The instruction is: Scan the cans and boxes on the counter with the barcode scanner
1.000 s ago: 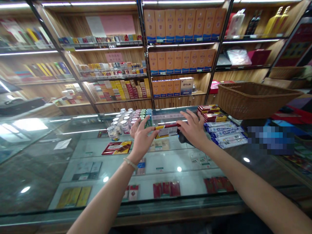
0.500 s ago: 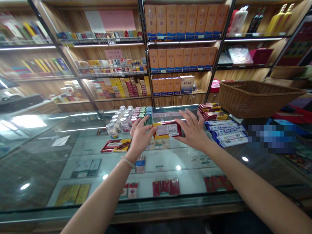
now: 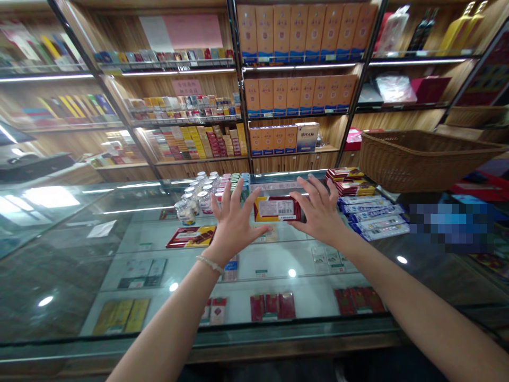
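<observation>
My right hand (image 3: 321, 215) grips the right end of a red and yellow carton (image 3: 277, 208), which is held on edge just above the glass counter (image 3: 79, 249), its white label facing me. The fingers of that hand are partly spread behind the carton. My left hand (image 3: 234, 225) is open, fingers stretched upward, just left of the carton and apart from it. A bead bracelet (image 3: 207, 263) sits on the left wrist.
A cluster of small jars (image 3: 199, 197) stands behind my left hand. Another red and gold carton (image 3: 191, 237) lies flat to the left. Stacked red cartons (image 3: 350, 181) and blue-white cartons (image 3: 371, 217) lie right. A wicker basket (image 3: 421, 156) stands far right. Stocked shelves (image 3: 186, 138) fill the back.
The carton was turned from lying flat to standing on edge, label toward me. My left hand let go of its left end and opened; the right hand kept its hold.
</observation>
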Action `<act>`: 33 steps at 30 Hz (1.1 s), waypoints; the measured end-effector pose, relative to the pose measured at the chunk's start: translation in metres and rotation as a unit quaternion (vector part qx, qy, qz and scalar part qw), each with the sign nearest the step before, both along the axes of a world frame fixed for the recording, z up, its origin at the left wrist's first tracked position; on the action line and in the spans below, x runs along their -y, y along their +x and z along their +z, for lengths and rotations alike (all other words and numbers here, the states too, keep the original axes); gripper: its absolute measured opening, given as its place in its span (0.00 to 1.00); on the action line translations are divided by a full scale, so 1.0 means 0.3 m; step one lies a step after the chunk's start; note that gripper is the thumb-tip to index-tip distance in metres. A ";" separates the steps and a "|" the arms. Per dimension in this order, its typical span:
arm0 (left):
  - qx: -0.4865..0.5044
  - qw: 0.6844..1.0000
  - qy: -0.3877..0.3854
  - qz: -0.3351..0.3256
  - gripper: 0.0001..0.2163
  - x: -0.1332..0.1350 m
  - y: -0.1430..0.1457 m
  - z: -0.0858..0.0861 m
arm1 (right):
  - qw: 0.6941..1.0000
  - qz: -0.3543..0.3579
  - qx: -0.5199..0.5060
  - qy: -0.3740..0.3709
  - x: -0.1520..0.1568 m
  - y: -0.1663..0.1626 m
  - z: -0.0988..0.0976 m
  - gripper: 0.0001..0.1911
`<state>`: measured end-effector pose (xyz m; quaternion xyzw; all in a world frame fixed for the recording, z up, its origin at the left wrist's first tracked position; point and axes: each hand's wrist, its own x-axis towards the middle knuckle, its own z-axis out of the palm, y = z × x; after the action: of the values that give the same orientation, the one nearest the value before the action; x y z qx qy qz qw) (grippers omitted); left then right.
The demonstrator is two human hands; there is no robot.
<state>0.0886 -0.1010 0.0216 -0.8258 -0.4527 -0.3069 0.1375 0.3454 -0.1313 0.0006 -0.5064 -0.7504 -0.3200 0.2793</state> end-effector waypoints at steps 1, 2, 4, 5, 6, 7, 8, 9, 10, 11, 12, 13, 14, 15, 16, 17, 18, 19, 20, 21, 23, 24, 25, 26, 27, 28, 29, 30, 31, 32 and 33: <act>-0.014 1.000 0.007 -0.003 0.45 0.004 0.000 0.001 | 1.000 0.002 0.001 0.001 0.000 0.000 0.000 0.33; -0.025 1.000 0.011 -0.003 0.44 0.006 0.001 0.000 | 1.000 0.003 0.002 0.003 0.001 0.000 0.000 0.33; -0.040 0.999 0.013 -0.001 0.43 0.007 0.001 -0.005 | 1.000 0.006 0.006 0.009 0.004 -0.002 0.001 0.32; -0.044 0.999 0.013 0.000 0.42 0.006 0.001 -0.007 | 1.000 0.007 0.008 0.011 0.006 -0.003 0.002 0.32; -0.045 0.999 0.014 0.001 0.41 0.005 0.001 -0.008 | 1.000 0.007 0.010 0.011 0.007 -0.005 0.004 0.32; -0.045 0.999 0.015 0.001 0.39 0.005 0.000 -0.009 | 1.000 0.007 0.011 0.011 0.008 -0.006 0.005 0.32; -0.044 0.999 0.016 0.001 0.38 0.005 0.000 -0.009 | 1.000 0.006 0.013 0.010 0.009 -0.007 0.006 0.32; -0.042 0.999 0.018 0.000 0.37 0.005 -0.001 -0.009 | 1.000 0.005 0.016 0.010 0.010 -0.007 0.007 0.33; -0.041 0.999 0.020 -0.001 0.35 0.005 -0.001 -0.008 | 1.000 0.005 0.018 0.011 0.011 -0.008 0.007 0.33; -0.041 0.999 0.021 -0.004 0.34 0.006 -0.002 -0.007 | 1.000 0.005 0.020 0.011 0.011 -0.008 0.006 0.33; -0.043 0.999 0.024 -0.006 0.33 0.006 -0.002 -0.006 | 1.000 0.004 0.022 0.011 0.011 -0.008 0.005 0.34; -0.045 0.999 0.028 -0.009 0.32 0.006 -0.002 -0.005 | 1.000 0.003 0.022 0.009 0.012 -0.008 0.005 0.34; -0.048 0.998 0.033 -0.013 0.32 0.006 -0.002 -0.005 | 1.000 0.003 0.021 0.005 0.012 -0.008 0.004 0.34; -0.051 0.998 0.040 -0.017 0.31 0.005 -0.002 -0.006 | 1.000 0.002 0.020 -0.001 0.013 -0.008 0.004 0.34; -0.054 0.997 0.048 -0.022 0.31 0.003 -0.003 -0.008 | 1.000 0.003 0.020 -0.008 0.014 -0.007 0.005 0.34; -0.055 0.996 0.059 -0.027 0.31 0.001 -0.004 -0.009 | 1.000 0.004 0.020 -0.015 0.015 -0.006 0.007 0.34; -0.055 0.995 0.070 -0.033 0.31 -0.002 -0.006 -0.011 | 0.999 0.006 0.022 -0.024 0.016 -0.004 0.009 0.34; -0.055 0.994 0.081 -0.039 0.31 -0.006 -0.008 -0.014 | 0.999 0.008 0.023 -0.034 0.016 -0.001 0.013 0.35; -0.053 0.994 0.091 -0.042 0.31 -0.010 -0.010 -0.016 | 0.999 0.009 0.024 -0.045 0.017 0.003 0.018 0.37; -0.051 0.993 0.099 -0.043 0.30 -0.014 -0.013 -0.017 | 0.998 0.008 0.024 -0.059 0.018 0.009 0.025 0.40; -0.044 0.992 0.111 -0.041 0.30 -0.021 -0.020 -0.018 | 0.995 -0.002 0.020 -0.097 0.019 0.027 0.039 0.49; -0.040 0.992 0.114 -0.039 0.29 -0.024 -0.023 -0.017 | 0.992 -0.010 0.017 -0.124 0.020 0.039 0.047 0.54; -0.036 0.992 0.114 -0.035 0.29 -0.026 -0.026 -0.016 | 0.987 -0.021 0.014 -0.156 0.021 0.053 0.054 0.58; -0.034 0.993 0.113 -0.032 0.29 -0.028 -0.029 -0.014 | 0.981 -0.033 0.013 -0.192 0.022 0.068 0.061 0.61; -0.032 0.993 0.109 -0.030 0.29 -0.029 -0.031 -0.011 | 0.972 -0.047 0.013 -0.232 0.024 0.083 0.066 0.63; -0.032 0.994 0.104 -0.028 0.28 -0.029 -0.032 -0.008 | 0.960 -0.063 0.013 -0.273 0.026 0.098 0.070 0.64; -0.031 0.994 0.098 -0.027 0.28 -0.029 -0.033 -0.006 | 0.946 -0.080 0.016 -0.314 0.028 0.111 0.073 0.65; -0.031 0.995 0.093 -0.028 0.28 -0.029 -0.033 -0.003 | 0.930 -0.099 0.019 -0.354 0.030 0.122 0.076 0.65; -0.030 0.995 0.088 -0.030 0.28 -0.028 -0.033 -0.002 | 0.912 -0.119 0.023 -0.391 0.033 0.129 0.077 0.66; -0.029 0.996 0.083 -0.031 0.27 -0.028 -0.032 -0.001 | 0.895 -0.137 0.028 -0.423 0.035 0.133 0.079 0.67; -0.028 0.996 0.079 -0.032 0.27 -0.027 -0.032 -0.001 | 0.880 -0.153 0.031 -0.448 0.037 0.133 0.081 0.68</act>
<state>0.0792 -0.0929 0.0213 -0.8345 -0.3965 -0.3226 0.2057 0.3853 -0.1425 0.0248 -0.6756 -0.7354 -0.0041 -0.0532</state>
